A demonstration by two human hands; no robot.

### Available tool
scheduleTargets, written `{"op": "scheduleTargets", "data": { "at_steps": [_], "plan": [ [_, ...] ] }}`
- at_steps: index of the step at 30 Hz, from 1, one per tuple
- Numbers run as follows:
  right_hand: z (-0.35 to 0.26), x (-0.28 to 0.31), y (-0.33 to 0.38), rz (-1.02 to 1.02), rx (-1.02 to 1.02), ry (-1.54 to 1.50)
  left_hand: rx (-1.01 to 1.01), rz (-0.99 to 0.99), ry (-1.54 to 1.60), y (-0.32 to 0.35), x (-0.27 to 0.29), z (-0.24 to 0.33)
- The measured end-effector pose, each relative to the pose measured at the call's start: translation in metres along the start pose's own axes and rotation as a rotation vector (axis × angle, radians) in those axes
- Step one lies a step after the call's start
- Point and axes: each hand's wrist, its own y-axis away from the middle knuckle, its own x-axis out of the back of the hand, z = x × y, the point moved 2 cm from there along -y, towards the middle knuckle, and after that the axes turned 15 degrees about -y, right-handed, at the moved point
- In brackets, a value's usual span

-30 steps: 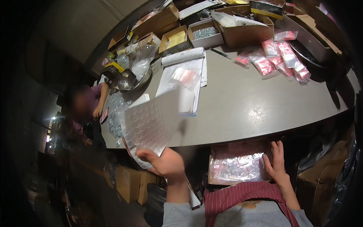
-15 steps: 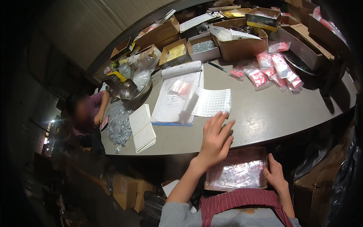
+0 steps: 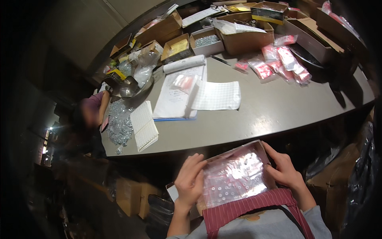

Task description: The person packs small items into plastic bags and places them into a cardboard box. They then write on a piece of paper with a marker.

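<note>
A shallow cardboard box [image 3: 269, 179] sits tilted over my lap, just off the table's front edge. Clear plastic bags of small round white parts [image 3: 234, 175], with red strips showing through, fill it. My right hand [image 3: 284, 165] grips the box's right wall, thumb at the inner side and fingers along the far corner. Against the left side rests my left hand [image 3: 190, 177], fingers bent at the rim; its grip on the underside is hidden. A sheet of round stickers [image 3: 218, 95] lies on the table beyond, partly over an open notepad [image 3: 167, 104].
The grey table [image 3: 254, 119] curves ahead. Red-and-clear bags [image 3: 284, 63] pile at the far right. Small cardboard boxes [image 3: 175, 48] line the back. At left are a metal bowl [image 3: 148, 88], a heap of small clear packets [image 3: 119, 123], a booklet [image 3: 144, 125] and a seated person [image 3: 93, 109].
My left hand has come back from the sticker sheet to the box's left side. The box has tilted, its right side higher. The view has shifted slightly.
</note>
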Motion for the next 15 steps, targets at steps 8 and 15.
{"op": "scheduleTargets", "data": {
  "at_steps": [8, 15],
  "plan": [
    [-0.056, 0.024, -0.02, 0.121, 0.326, 0.031, 0.047, 0.111, 0.211, -0.03, 0.041, 0.034],
    [-0.061, 0.046, -0.045, 0.271, 0.227, 0.168, -0.398, -0.024, 0.064, -0.095, 0.017, 0.064]
  ]
}}
